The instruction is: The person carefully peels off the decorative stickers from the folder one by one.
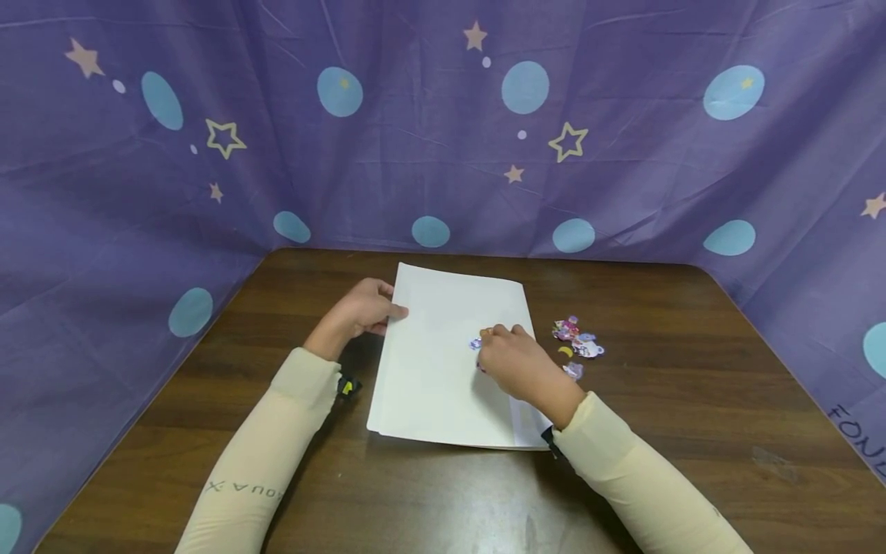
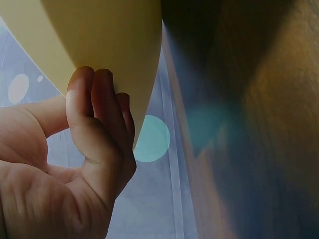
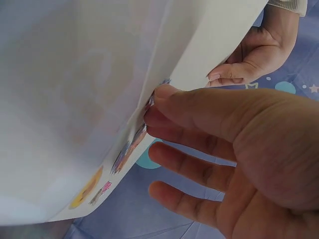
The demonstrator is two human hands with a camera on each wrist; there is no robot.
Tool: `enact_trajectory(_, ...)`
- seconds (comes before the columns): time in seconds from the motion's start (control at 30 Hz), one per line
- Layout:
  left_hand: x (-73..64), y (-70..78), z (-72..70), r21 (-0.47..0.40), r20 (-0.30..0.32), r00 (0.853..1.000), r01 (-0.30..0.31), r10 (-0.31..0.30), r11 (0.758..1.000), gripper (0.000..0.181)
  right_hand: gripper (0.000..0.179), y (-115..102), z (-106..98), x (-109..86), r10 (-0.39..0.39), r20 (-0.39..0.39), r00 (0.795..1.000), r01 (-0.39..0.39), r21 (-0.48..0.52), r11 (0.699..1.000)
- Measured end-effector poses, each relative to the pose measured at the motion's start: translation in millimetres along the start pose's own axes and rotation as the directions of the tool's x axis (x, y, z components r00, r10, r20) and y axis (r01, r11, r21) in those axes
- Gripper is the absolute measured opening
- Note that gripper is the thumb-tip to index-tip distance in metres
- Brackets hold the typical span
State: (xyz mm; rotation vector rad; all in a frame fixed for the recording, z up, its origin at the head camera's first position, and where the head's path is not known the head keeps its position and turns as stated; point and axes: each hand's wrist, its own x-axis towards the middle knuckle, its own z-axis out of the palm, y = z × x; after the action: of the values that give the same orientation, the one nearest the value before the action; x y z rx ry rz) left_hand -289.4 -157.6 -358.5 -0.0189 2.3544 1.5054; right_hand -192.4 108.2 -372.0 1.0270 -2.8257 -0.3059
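White paper [image 1: 436,377], showing more than one layer along its left edge, lies slanted on the table. My left hand [image 1: 367,308] grips its left edge, thumb on top and fingers underneath; the left wrist view shows the fingers [image 2: 102,114] against its underside. Over the right half of the paper is my right hand [image 1: 519,365]. Its thumb and forefinger pinch a small colourful sticker [image 3: 167,82] at the paper's surface, mostly hidden by the fingertips, while the other fingers spread loosely. Beside it a bluish sticker [image 1: 475,343] is on the paper. A yellow sticker [image 3: 87,189] also shows there.
Right of the paper lie several loose cut-outs, among them a pink one [image 1: 567,329], a white one [image 1: 588,348] and a yellow crescent [image 1: 565,351]. The brown wooden table [image 1: 429,500] meets a purple patterned cloth [image 1: 429,138] at the back and sides.
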Motion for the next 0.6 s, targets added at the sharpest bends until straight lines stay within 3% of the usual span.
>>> enact_trajectory(0.3, 0.7, 0.3, -0.5, 0.002, 0.002, 1.0, 0.003, -0.003, 1.0, 0.058, 0.012, 0.7, 3.0, 1.3, 0.009, -0.031, 0.999, -0.009, -0.001, 1.0)
enact_trajectory(0.47, -0.3, 1.2, -1.1, 0.006, -0.001, 1.0, 0.002, -0.002, 1.0, 0.056, 0.015, 5.2, 2.6, 2.6, 0.078, -0.027, 0.997, -0.073, 0.131, 0.989)
enact_trajectory(0.6, 0.0, 1.4, -0.4, 0.005, 0.005, 1.0, 0.0, 0.0, 1.0, 0.056, 0.016, 12.8, 5.5, 2.2, 0.119, -0.027, 0.992, -0.107, 0.275, 0.955)
